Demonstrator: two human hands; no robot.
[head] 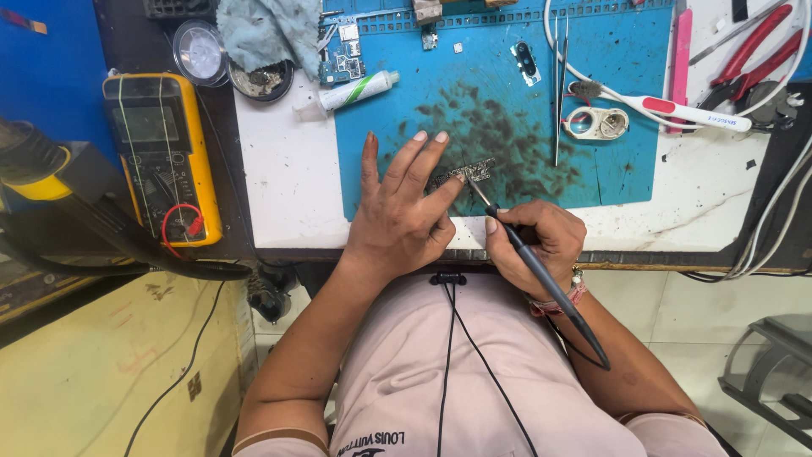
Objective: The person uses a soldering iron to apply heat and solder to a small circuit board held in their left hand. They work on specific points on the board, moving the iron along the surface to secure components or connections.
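Note:
A small narrow circuit board [468,173] lies on the stained blue work mat [474,93]. My left hand [400,211] rests beside it with fingers spread, one fingertip pressing the board's left end. My right hand [534,241] grips a dark soldering iron [541,275] like a pen, its thin metal tip touching the board's near edge. The iron's cable runs back past my wrist.
A yellow multimeter [161,152] sits at left beside a black hot-air tool [51,182]. On the mat lie a white tube [355,91], tweezers [560,85], a brush [668,108] and a tape roll [596,123]. Red-handled pliers [753,55] lie at right; a grey cloth [266,30] at the back.

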